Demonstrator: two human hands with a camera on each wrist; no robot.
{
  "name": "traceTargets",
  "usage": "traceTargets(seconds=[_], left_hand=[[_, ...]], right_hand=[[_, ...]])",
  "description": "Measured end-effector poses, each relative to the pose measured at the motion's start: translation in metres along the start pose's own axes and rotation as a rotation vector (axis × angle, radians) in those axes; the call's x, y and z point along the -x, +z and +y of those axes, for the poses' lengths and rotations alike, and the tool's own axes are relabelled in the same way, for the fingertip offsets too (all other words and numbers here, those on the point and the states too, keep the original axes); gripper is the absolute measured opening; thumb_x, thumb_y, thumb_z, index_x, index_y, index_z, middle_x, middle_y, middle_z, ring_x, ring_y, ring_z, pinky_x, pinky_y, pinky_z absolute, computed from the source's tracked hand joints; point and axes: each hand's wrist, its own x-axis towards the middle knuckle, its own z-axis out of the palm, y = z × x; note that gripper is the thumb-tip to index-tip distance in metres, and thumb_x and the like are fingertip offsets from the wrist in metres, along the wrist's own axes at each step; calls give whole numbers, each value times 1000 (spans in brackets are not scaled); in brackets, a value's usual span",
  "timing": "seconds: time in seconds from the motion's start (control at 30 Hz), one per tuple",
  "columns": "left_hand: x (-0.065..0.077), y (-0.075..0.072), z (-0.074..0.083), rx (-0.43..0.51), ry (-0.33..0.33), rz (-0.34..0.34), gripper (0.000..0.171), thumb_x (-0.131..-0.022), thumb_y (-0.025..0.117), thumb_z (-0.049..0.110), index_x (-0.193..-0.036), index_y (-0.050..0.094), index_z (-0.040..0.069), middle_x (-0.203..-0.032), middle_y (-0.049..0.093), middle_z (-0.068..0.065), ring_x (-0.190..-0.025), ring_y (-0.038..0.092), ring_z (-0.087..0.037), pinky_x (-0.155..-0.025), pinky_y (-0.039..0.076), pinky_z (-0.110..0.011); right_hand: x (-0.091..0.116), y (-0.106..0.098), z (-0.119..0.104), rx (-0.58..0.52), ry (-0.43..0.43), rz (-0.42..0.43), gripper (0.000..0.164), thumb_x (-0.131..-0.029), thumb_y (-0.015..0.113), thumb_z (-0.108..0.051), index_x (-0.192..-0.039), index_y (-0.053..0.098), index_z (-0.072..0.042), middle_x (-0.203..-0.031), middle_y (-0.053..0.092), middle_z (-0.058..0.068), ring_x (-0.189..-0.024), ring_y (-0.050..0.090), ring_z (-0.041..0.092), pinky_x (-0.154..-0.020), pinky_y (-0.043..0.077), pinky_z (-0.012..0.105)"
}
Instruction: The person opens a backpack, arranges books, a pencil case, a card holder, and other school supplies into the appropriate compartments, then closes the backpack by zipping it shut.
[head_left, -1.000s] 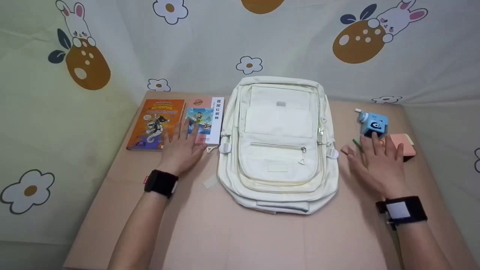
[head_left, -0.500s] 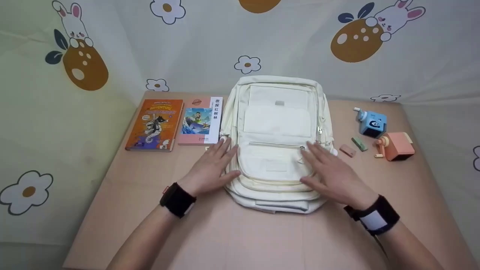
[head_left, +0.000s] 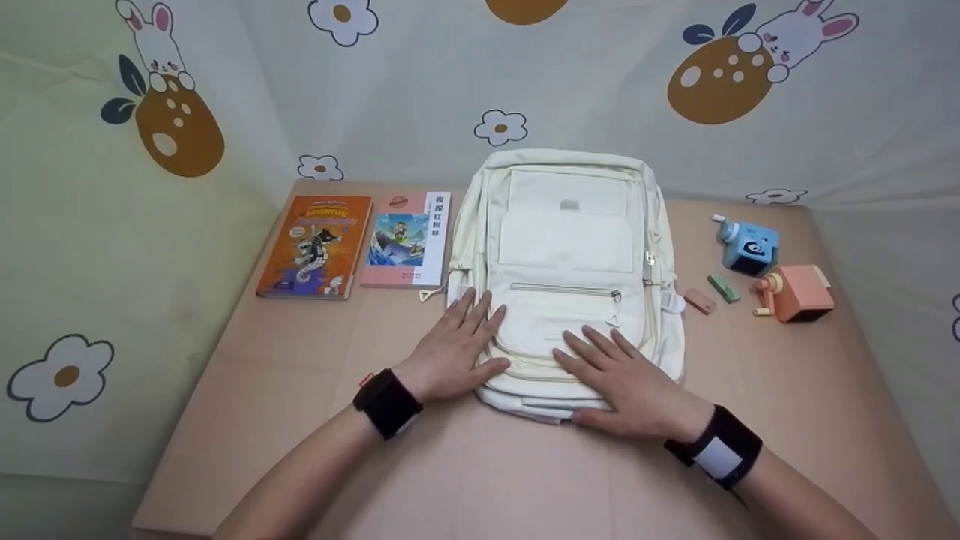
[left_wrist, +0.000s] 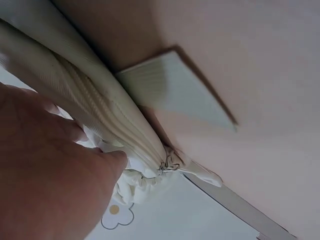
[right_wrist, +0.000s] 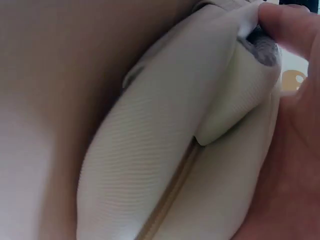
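A cream backpack (head_left: 566, 240) lies front side up on the table in the head view. My left hand (head_left: 454, 349) rests on its lower left edge, fingers spread and fairly straight. Across the lower front lies my right hand (head_left: 630, 390), fingers extended over the pocket and thumb at the bottom edge. In the left wrist view, the left hand (left_wrist: 55, 165) is against the backpack's side (left_wrist: 95, 95), near a pale strap end (left_wrist: 170, 85). The right wrist view has the right hand (right_wrist: 295, 135) beside the backpack's bottom and a zip (right_wrist: 167, 195).
Left of the backpack lie an orange book (head_left: 315, 247) and a pink-and-white book (head_left: 405, 240). On the right are a blue crank sharpener (head_left: 750, 247), a pink crank sharpener (head_left: 802, 292), a green block (head_left: 723, 288) and a pink block (head_left: 700, 301). A patterned cloth (head_left: 420, 82) hangs behind.
Both hands have moved inward onto the backpack, the left from beside the books and the right from near the sharpeners. The right hand has then slid lower. Table items stay put.
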Motion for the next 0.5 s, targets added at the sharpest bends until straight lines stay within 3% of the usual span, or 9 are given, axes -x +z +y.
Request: traceTargets(seconds=[0.13,0.23,0.37,0.5], left_hand=[[-2,-5,-1,16,2,-13,82,-103,30,67,-165,9,16,-170,-3,-13,-155,-12,-33,-123,-1,-46],[-2,-14,-6,91,-4,15,75,-106,35,59,-164,16,16,-170,6,-11,-156,-3,-30,-124,4,-45],[-3,-29,-21,165,-89,172,59,-107,49,30,-160,32,10,-164,31,-13,-152,26,-31,-121,22,-47],[-9,-34,-42,126,-196,353,50,-101,57,11,-150,50,7,-147,54,-17,-135,48,-37,-112,38,-50]], right_hand=[[-5,-17,-1,-53,27,-71,82,-98,51,-66,-162,31,-19,-167,23,12,-154,13,38,-120,15,60],[-16,-35,-3,-72,48,-122,77,-98,52,-64,-158,41,-17,-163,34,13,-151,25,39,-119,24,57],[-39,-56,-7,-9,42,-133,71,-99,57,-56,-153,48,-11,-156,45,17,-144,38,39,-115,34,53],[-70,-68,-10,84,13,-81,71,-99,62,-49,-153,45,-7,-157,40,22,-146,35,41,-117,30,52]])
